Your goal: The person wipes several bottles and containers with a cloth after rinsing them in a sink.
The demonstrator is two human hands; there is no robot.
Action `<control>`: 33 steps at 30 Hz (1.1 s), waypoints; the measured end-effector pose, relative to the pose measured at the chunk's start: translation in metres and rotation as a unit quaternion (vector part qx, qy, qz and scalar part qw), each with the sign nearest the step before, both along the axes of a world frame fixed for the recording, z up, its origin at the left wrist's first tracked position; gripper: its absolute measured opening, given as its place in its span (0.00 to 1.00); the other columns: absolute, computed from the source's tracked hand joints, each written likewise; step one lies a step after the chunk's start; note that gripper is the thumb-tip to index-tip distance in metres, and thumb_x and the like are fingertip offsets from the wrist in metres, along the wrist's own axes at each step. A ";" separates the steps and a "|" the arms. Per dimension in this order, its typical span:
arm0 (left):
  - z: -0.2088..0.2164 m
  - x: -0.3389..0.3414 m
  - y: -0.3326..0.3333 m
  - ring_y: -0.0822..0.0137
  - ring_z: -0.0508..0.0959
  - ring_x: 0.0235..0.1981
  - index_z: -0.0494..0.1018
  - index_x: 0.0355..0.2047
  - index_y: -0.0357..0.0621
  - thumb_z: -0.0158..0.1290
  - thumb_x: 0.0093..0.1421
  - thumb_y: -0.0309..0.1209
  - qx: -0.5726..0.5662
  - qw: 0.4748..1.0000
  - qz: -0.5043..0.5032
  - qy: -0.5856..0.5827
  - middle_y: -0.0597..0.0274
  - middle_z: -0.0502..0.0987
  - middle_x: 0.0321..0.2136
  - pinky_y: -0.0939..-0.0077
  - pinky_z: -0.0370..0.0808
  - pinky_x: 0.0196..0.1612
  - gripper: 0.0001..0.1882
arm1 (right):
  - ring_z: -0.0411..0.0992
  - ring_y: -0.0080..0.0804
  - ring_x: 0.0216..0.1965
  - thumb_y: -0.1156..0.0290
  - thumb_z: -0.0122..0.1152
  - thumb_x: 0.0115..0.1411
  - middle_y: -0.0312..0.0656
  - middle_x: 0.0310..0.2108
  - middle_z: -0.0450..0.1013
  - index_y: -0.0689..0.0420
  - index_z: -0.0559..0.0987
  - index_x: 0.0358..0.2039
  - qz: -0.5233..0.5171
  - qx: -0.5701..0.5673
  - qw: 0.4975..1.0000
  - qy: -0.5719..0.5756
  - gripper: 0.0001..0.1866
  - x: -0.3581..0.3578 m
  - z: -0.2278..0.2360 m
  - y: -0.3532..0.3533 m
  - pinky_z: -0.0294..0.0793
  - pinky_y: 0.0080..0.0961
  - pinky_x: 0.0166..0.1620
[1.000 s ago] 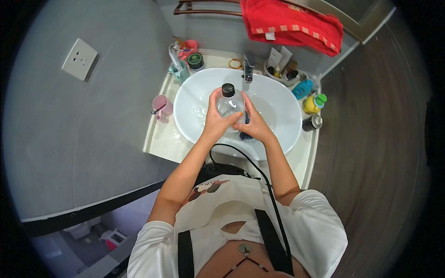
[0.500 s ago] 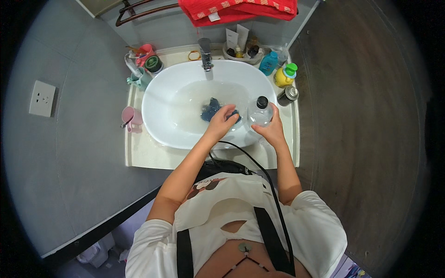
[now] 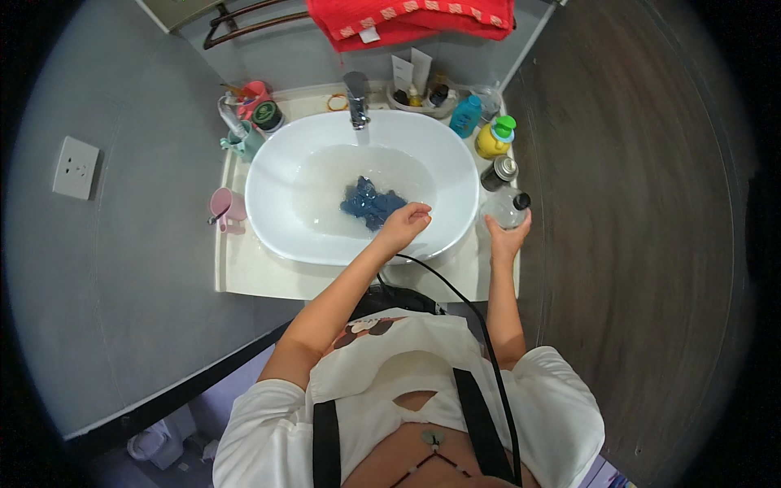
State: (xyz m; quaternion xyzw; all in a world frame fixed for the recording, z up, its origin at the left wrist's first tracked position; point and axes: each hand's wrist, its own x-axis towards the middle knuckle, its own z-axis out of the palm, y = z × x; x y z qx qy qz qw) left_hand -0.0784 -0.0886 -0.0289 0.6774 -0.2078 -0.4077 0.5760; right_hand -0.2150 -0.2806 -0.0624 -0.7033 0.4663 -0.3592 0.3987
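My right hand point(image 3: 506, 239) is wrapped round a clear bottle with a black cap point(image 3: 509, 210). The bottle is tilted over the right side of the counter, just in front of a dark can with a silver top point(image 3: 498, 172). Over the near right part of the white basin point(image 3: 268, 220), my left hand point(image 3: 404, 228) is closed, its fingers curled together with nothing visible in them. Beside its fingertips, a dark blue cloth point(image 3: 370, 199) lies crumpled in the shallow water. Part of the cloth is hidden behind that hand.
A metal faucet point(image 3: 356, 98) stands at the basin's back. On the right are a yellow pump bottle point(image 3: 493, 141) and a blue bottle point(image 3: 465, 118). Cups, including a pink one point(image 3: 229, 205), line the left side. A red towel point(image 3: 415, 16) hangs above. A black cable point(image 3: 480, 317) crosses my front.
My right hand has carried the bottle from above the basin's right rim to the right side of the counter. My left hand has shifted slightly right and nearer, uncovering more cloth.
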 end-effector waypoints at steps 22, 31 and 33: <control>0.015 0.082 0.155 0.70 0.72 0.41 0.68 0.45 0.40 0.47 0.58 0.32 -0.038 0.951 0.304 0.028 0.62 0.72 0.39 0.78 0.65 0.42 0.15 | 0.64 0.40 0.49 0.80 0.60 0.45 0.47 0.46 0.66 0.62 0.69 0.44 0.216 -0.249 0.940 -0.092 0.22 0.093 0.088 0.084 0.61 0.34 0.52; 0.009 0.109 0.219 0.70 0.73 0.39 0.68 0.44 0.41 0.47 0.57 0.32 -0.029 0.915 0.403 -0.010 0.63 0.72 0.38 0.78 0.66 0.40 0.15 | 0.60 0.41 0.52 0.72 0.65 0.43 0.47 0.51 0.60 0.57 0.65 0.50 0.445 -0.051 0.890 -0.082 0.32 0.294 0.037 0.215 0.61 0.32 0.52; 0.011 0.112 0.224 0.72 0.73 0.38 0.68 0.44 0.41 0.47 0.57 0.31 -0.009 0.909 0.417 -0.001 0.64 0.72 0.37 0.81 0.65 0.39 0.15 | 0.57 0.45 0.54 0.68 0.67 0.41 0.50 0.53 0.57 0.57 0.61 0.53 0.453 -0.146 0.878 -0.057 0.38 0.340 0.020 0.231 0.58 0.34 0.54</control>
